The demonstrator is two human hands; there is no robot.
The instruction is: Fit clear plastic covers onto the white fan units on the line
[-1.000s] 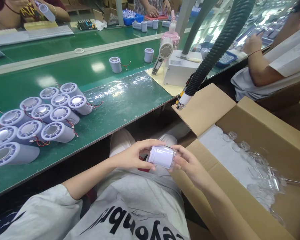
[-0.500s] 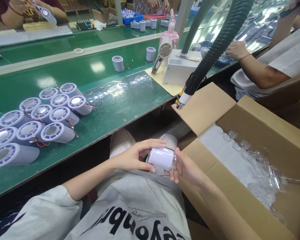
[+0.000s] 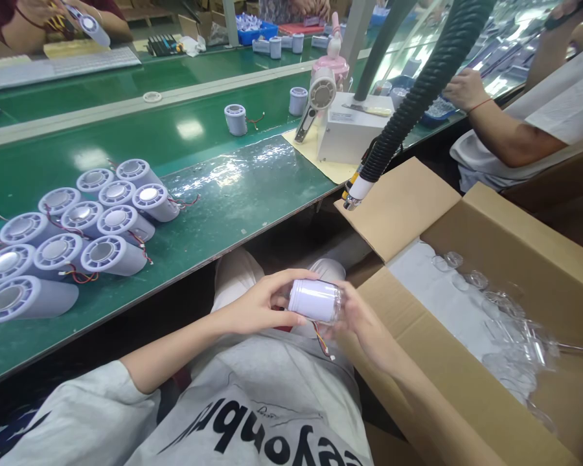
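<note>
A lavender cylindrical housing (image 3: 315, 300) lies sideways between my hands above my lap, with a clear plastic cover (image 3: 339, 304) around its right end. My left hand (image 3: 267, 303) is closed on the housing's left end, thumb below and fingers over the top. At the clear end, the bent fingers of my right hand (image 3: 362, 320) grip the cover, slightly blurred. Thin red, yellow and dark wires (image 3: 322, 340) with a small white connector hang below. Several similar lavender housings (image 3: 111, 254) stand grouped on the green bench to the left, some with wires showing.
An open cardboard box (image 3: 411, 317) with clear plastic parts (image 3: 515, 330) is at my right. A black ribbed hose (image 3: 418, 97) hangs over its flap. Behind stand a white box (image 3: 352, 136) and a handheld fan (image 3: 320, 97). Co-workers' hands (image 3: 466, 90) are farther off.
The held housing has turned, and its wires now hang in view below it. My right hand's fingers have shifted around the clear end. Two housings on the green belt have moved slightly right.
</note>
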